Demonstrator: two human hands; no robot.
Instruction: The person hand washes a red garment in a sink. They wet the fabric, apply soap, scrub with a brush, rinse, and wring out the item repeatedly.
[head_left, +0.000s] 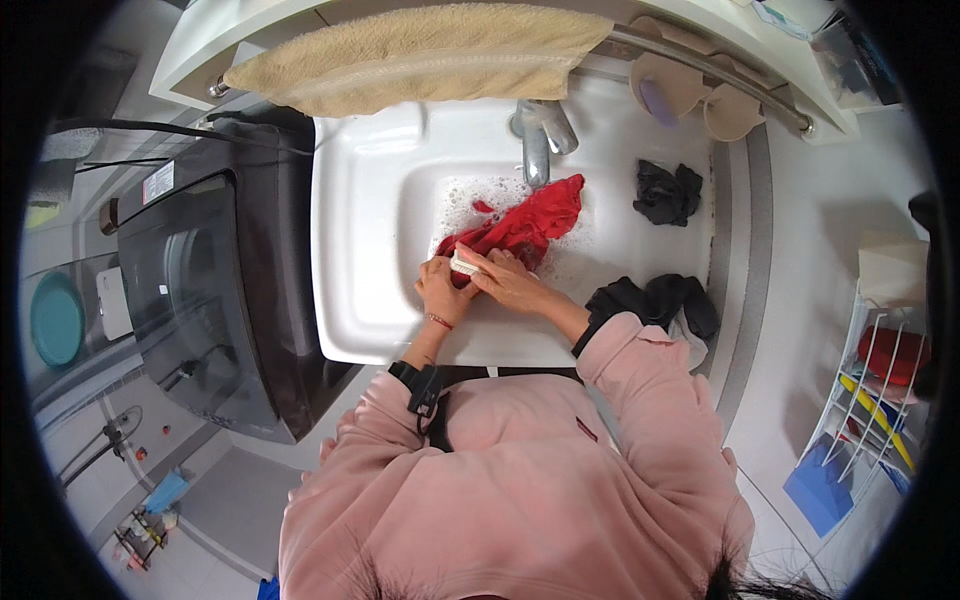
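A wet red cloth (525, 225) lies bunched in soapy water in the white sink (367, 225). My left hand (445, 289) grips the near left end of this cloth. In my right hand (514, 281) is a small white scrub brush (465, 264), pressed against the cloth beside my left fingers. Part of the brush is hidden by my fingers. The cloth's far end reaches up just right of the metal faucet (535, 150). Foam (465, 199) floats around the cloth.
Black crumpled cloth (667, 193) and more dark fabric (652, 304) lie on the sink's right ledge. A beige towel (420, 56) hangs on the rail behind. A dark washing machine (217, 292) stands close at left. At right is a white wire rack (862, 405).
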